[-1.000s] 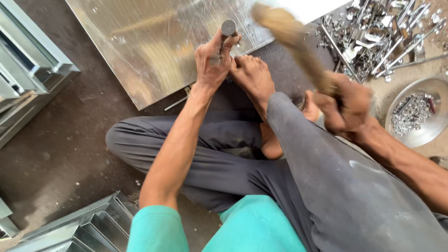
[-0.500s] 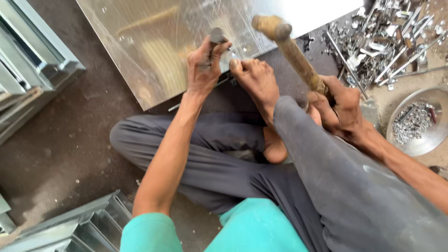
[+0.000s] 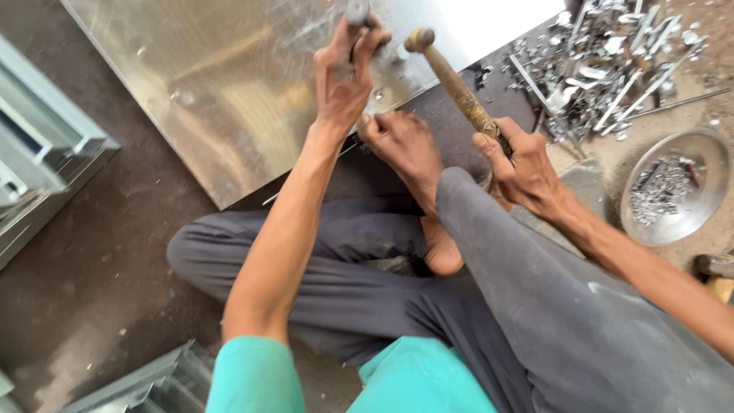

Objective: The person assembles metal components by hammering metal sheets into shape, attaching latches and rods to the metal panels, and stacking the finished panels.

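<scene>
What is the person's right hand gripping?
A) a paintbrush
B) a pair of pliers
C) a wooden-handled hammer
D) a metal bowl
C: the right hand is wrapped around the wooden handle of a hammer, whose head is beside the punch held upright in the left hand on the metal sheet.

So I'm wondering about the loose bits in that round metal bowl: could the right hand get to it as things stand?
Probably yes, but not freely: the right hand is closed around the hammer handle. The round metal bowl sits on the floor on that same side, with nothing between them. Picking bits out would likely mean putting the hammer down first.
</scene>
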